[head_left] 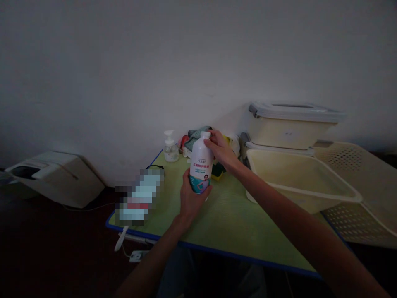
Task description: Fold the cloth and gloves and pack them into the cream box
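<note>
A white plastic bottle [201, 161] with a red and teal label stands upright above the green table [229, 223]. My left hand [190, 198] is wrapped round its lower part from the near side. My right hand [221, 150] reaches in from the right, its fingers closed on the white cap [205, 135] at the bottle's top.
A clear pump dispenser [170, 148] stands at the table's far edge beside a pile of cloths [196, 135]. A cream basin [294, 178], a lidded tub [291, 124] and a perforated basket [366, 182] fill the right side. A white box [56, 176] lies on the floor at left.
</note>
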Demonstrator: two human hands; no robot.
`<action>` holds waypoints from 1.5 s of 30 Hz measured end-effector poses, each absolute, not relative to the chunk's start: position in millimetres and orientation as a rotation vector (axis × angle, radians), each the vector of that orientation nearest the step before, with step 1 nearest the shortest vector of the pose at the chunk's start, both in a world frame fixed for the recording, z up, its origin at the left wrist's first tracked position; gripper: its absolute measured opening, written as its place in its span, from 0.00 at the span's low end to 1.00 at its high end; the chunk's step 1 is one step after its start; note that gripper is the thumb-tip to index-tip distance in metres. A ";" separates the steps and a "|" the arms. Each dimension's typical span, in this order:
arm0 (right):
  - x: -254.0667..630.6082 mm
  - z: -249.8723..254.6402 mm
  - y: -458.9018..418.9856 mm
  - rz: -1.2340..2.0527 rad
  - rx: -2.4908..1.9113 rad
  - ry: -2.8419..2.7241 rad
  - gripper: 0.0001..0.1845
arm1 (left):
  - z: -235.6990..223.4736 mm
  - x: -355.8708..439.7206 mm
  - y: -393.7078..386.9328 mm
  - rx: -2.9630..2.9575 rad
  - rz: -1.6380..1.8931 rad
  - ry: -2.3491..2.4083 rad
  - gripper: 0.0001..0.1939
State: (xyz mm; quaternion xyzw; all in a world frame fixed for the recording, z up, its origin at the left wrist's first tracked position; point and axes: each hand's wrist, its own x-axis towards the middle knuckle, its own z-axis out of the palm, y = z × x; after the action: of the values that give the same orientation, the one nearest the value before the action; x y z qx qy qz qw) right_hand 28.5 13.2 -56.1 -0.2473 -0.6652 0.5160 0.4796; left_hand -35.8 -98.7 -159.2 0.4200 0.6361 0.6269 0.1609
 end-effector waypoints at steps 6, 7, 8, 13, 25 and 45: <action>66.5 -19.4 12.2 1.172 -0.494 -1.729 0.14 | -133.3 -30.6 -87.5 1.378 1.858 1.748 0.39; 73.2 -12.7 11.8 1.151 -0.465 -1.742 0.14 | -127.8 -29.2 -84.1 1.414 1.879 1.728 0.40; 79.6 -5.9 11.0 1.136 -0.437 -1.747 0.15 | -121.7 -27.4 -80.3 1.443 1.905 1.703 0.41; 106.5 23.8 3.5 1.096 -0.338 -1.635 0.22 | -82.8 -10.1 -60.0 1.556 2.054 1.515 0.41; 164.4 29.7 -10.7 0.915 -0.521 -1.745 0.27 | -17.2 71.0 -15.8 1.521 2.082 1.004 0.35; 244.0 22.4 32.5 0.266 -1.040 -1.935 0.35 | -61.9 110.0 -23.4 2.288 1.262 1.046 0.43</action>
State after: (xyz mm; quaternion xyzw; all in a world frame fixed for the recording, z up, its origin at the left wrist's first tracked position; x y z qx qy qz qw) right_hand 244.0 32.5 22.4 -0.4202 -0.7819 0.1075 0.4479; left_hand 110.0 -23.4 -61.9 0.8022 0.3666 0.4423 0.1630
